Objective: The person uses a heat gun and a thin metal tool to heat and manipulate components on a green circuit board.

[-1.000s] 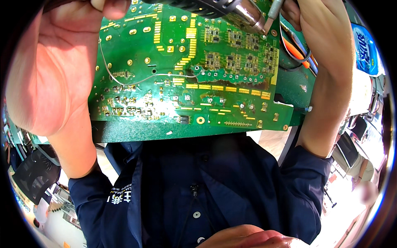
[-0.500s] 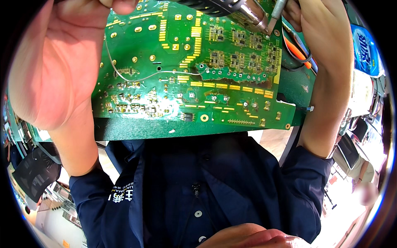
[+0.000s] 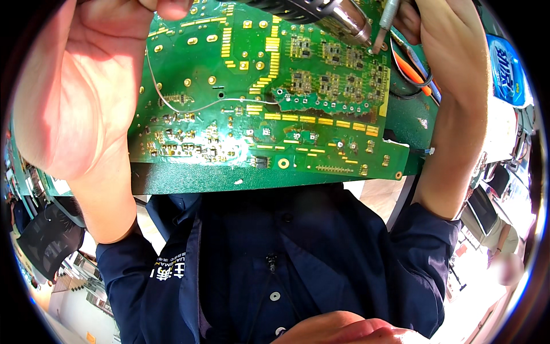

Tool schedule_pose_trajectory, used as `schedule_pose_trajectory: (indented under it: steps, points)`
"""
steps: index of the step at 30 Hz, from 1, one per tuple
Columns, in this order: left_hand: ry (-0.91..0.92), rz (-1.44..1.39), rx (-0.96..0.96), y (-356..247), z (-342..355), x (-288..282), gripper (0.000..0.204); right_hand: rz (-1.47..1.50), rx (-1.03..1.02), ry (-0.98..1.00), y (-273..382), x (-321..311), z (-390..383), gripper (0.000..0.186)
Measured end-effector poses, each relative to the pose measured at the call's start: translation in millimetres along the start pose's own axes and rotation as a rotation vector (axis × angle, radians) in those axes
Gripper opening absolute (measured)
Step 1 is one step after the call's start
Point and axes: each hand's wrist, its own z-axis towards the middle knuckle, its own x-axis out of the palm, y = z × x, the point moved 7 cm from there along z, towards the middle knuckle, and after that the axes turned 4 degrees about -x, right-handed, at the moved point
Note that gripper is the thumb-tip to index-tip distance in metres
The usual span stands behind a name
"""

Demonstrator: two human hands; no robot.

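Observation:
A large green circuit board (image 3: 189,63) with gold pads and small components lies under both hands. My left hand (image 3: 86,97) is at the upper left, palm showing and fingers curled at the top edge. A heat gun (image 3: 338,17) with a black body and metal nozzle reaches in from the top; the left hand appears to hold it, though the grip is out of view. My right hand (image 3: 438,34) pinches a slim grey metal knife-like tool (image 3: 389,14). The tool's flat tip touches or nearly touches the board's upper right, beside the nozzle.
A thin pale wire (image 3: 200,109) curves over the board. The green tabletop (image 3: 217,179) shows along its near edge. Orange and blue handled tools (image 3: 413,74) and a dark cable lie right, near a blue package (image 3: 507,69). Another person (image 3: 498,246) is at the far right.
The knife-like tool has shifted slightly right and downward with my right hand. My left hand moves a little rightward. The heat gun and board stay nearly in place.

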Motion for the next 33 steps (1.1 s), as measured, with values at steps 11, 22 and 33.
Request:
schedule_pose_trajectory:
  steps: [11,22,33]
  points:
    - [-0.018,-0.028,0.024,1.9,-0.2,2.3,0.052,-0.096,-0.056,-0.102,3.2,-3.4,-7.1,0.043]
    - [-0.09,-0.187,0.027,11.4,10.6,-10.4,0.052,-0.13,-0.323,-0.431,23.3,-48.3,-32.1,0.033]
    - [0.011,-0.269,-0.043,3.1,-1.3,6.9,0.053,-0.552,-0.446,-0.31,45.5,-12.5,-114.0,0.018]
